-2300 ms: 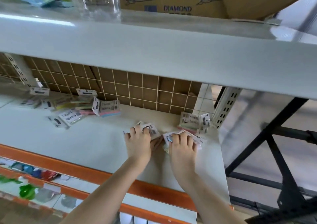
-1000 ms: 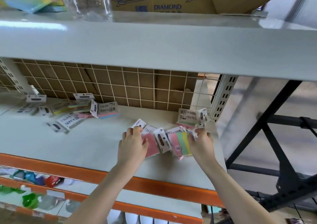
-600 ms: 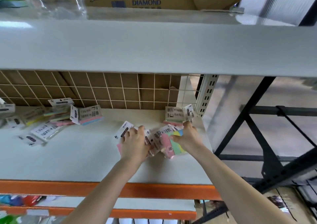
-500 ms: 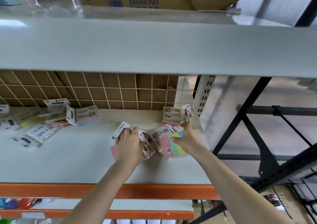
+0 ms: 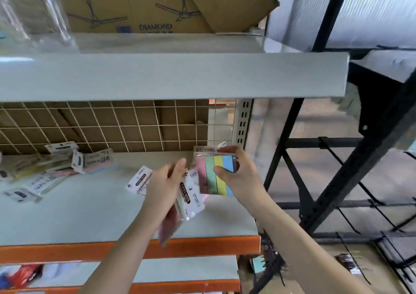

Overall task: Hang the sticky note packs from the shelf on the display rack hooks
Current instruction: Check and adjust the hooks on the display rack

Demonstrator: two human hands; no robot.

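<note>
Holding packs in both hands, the person has them lifted clear of the shelf (image 5: 90, 215) — presumably to carry them off to the rack hooks, which are not in view here. The right hand (image 5: 238, 174) grips a striped pack (image 5: 213, 176) from its right edge, thumb across the front and fingers wrapped behind, so the pink, green, yellow and blue bands face the camera and the header card points up; that orientation would keep the hang hole on top, though the hole itself is too small to make out. The left hand (image 5: 166, 185) clasps several packs (image 5: 189, 199) fanned loosely against the palm, one pink edge drooping below the wrist. How firmly these are pinched I cannot tell, since the hand's back hides the fingers' grip and the picture is blurred.

Gathering a bundle in one hand and a single pack in the other looks like a way to feed packs onto hooks one at a time. More packs (image 5: 90, 163) lie in a loose heap at the shelf's left rear, against the wire grid (image 5: 112, 125) — a few more peek out behind the right hand. The drooping pack seems the likeliest to slip.
</note>
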